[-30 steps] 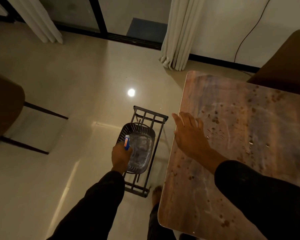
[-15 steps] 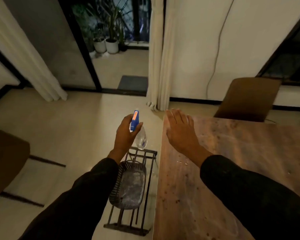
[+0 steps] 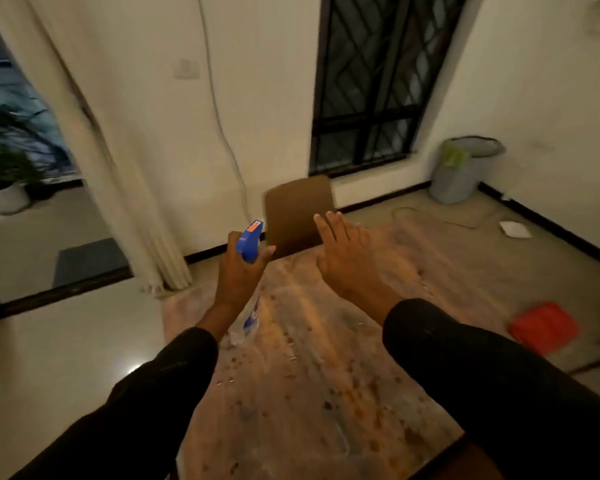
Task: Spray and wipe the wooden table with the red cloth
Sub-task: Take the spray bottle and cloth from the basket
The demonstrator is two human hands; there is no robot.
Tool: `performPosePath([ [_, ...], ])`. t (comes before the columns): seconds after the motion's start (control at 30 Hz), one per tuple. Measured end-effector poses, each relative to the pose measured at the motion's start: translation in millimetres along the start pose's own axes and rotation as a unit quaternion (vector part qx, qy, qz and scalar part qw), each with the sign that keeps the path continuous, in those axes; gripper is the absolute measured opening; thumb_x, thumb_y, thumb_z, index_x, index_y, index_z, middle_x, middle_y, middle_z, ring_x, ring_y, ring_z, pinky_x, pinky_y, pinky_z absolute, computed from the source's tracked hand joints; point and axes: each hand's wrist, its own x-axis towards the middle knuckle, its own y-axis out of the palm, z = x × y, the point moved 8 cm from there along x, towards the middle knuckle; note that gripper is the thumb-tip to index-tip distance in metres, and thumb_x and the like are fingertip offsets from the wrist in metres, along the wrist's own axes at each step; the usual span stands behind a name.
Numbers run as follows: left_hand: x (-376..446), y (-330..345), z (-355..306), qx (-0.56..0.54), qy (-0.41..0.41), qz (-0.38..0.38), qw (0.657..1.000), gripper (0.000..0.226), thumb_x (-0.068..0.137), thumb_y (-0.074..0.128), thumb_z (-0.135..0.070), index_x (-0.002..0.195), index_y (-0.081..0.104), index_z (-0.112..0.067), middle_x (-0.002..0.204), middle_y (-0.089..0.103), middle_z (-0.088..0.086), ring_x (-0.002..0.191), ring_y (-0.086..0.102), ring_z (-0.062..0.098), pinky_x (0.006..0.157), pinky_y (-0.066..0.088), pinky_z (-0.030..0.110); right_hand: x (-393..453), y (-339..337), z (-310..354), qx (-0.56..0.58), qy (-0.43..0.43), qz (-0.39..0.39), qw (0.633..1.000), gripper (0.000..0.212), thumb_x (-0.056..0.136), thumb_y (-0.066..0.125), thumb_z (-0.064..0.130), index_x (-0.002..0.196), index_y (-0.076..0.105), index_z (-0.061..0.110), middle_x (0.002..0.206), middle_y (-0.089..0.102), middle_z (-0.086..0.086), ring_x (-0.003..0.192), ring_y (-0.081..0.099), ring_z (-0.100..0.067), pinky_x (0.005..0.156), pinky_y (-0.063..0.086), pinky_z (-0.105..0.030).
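left hand [image 3: 238, 271] fisted (raised), right hand [image 3: 343, 258] splayed

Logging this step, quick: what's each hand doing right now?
Left hand: closed around the spray bottle.
Right hand: open, fingers spread, holding nothing.

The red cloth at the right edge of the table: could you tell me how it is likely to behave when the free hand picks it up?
The red cloth lies in a soft, rumpled heap, so it will probably droop and fold rather than hold shape. It looks thin, so likely light. Lying near the wooden table edge, a push might slide it off.
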Motion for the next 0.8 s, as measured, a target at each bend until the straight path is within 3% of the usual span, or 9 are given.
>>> performPosePath([
  [0.13,-8,129,-33,-0.054,-0.008,0.056,0.997,0.037,0.085,0.074,-0.035,0.107,0.056,-0.012,0.080,0.058,-0.008,0.063,0.057,0.000,0.058,0.046,0.008,-35,-22,-126,-0.020,0.079,0.025,0.996,0.083,0.099,0.044,0.055,0.167,0.012,0.022,0.173,0.015,-0.010,0.162,0.009,-0.032,0.129,0.006,-0.059],
  [0.23,-21,224,-50,-0.051,-0.015,0.115,0.992,0.025,0.088,0.071,-0.027,0.104,0.055,-0.017,0.077,0.056,-0.009,0.061,0.054,0.005,0.058,0.045,0.014,-72,-27,-223,-0.038,0.132,0.006,0.990,0.071,0.102,0.049,0.036,0.165,0.022,0.016,0.169,0.025,-0.013,0.159,0.018,-0.036,0.126,0.014,-0.062],
  [0.3,-32,291,-57,-0.037,-0.032,0.168,0.985,0.018,0.089,0.070,-0.026,0.088,0.056,-0.016,0.065,0.051,-0.002,0.053,0.047,0.012,0.054,0.041,0.024,-94,-24,-295,-0.056,0.179,0.000,0.982,0.070,0.102,0.054,0.027,0.165,0.024,0.014,0.168,0.028,-0.015,0.158,0.020,-0.037,0.124,0.018,-0.064],
  [0.37,-44,349,-60,-0.024,-0.046,0.207,0.977,0.025,0.088,0.071,-0.026,0.077,0.055,-0.010,0.059,0.046,0.006,0.051,0.044,0.018,0.050,0.039,0.030,-116,-15,-360,-0.066,0.223,0.016,0.972,0.071,0.102,0.056,0.027,0.164,0.026,0.013,0.168,0.029,-0.017,0.158,0.021,-0.038,0.124,0.020,-0.065],
  [0.47,-60,428,-70,-0.018,-0.039,0.250,0.967,0.017,0.087,0.072,-0.021,0.078,0.059,-0.020,0.060,0.052,0.011,0.051,0.047,0.017,0.047,0.039,0.022,-151,3,-453,-0.076,0.274,0.035,0.958,0.072,0.099,0.058,0.027,0.163,0.030,0.011,0.166,0.033,-0.019,0.155,0.026,-0.040,0.121,0.025,-0.065],
  [0.53,-69,469,-73,-0.010,-0.034,0.267,0.963,0.022,0.086,0.073,-0.015,0.074,0.056,-0.024,0.059,0.050,0.005,0.049,0.045,0.008,0.046,0.037,0.016,-175,20,-509,-0.069,0.319,0.055,0.944,0.072,0.098,0.059,0.029,0.163,0.030,0.011,0.167,0.031,-0.019,0.155,0.026,-0.042,0.120,0.026,-0.066],
  [0.6,-76,508,-70,-0.003,-0.037,0.290,0.956,0.024,0.086,0.072,-0.007,0.071,0.055,-0.015,0.056,0.045,-0.001,0.045,0.046,0.007,0.045,0.036,0.011,-200,41,-563,-0.053,0.371,0.080,0.924,0.070,0.101,0.056,0.032,0.163,0.027,0.016,0.169,0.027,-0.018,0.157,0.021,-0.044,0.121,0.026,-0.068],
  [0.73,-83,563,-64,0.015,-0.036,0.321,0.946,0.012,0.085,0.071,-0.005,0.080,0.062,0.000,0.058,0.051,0.012,0.047,0.047,0.008,0.047,0.038,0.012,-252,84,-648,-0.001,0.471,0.134,0.872,0.073,0.104,0.053,0.044,0.166,0.019,0.026,0.174,0.012,-0.018,0.159,0.009,-0.048,0.124,0.015,-0.072],
  [0.8,-86,583,-59,0.018,-0.038,0.333,0.942,0.012,0.086,0.071,-0.005,0.081,0.061,0.000,0.058,0.050,0.007,0.048,0.049,0.008,0.047,0.039,0.012,-273,107,-674,0.035,0.523,0.161,0.836,0.078,0.102,0.053,0.053,0.166,0.015,0.031,0.173,0.006,-0.021,0.159,0.007,-0.049,0.121,0.022,-0.074],
])
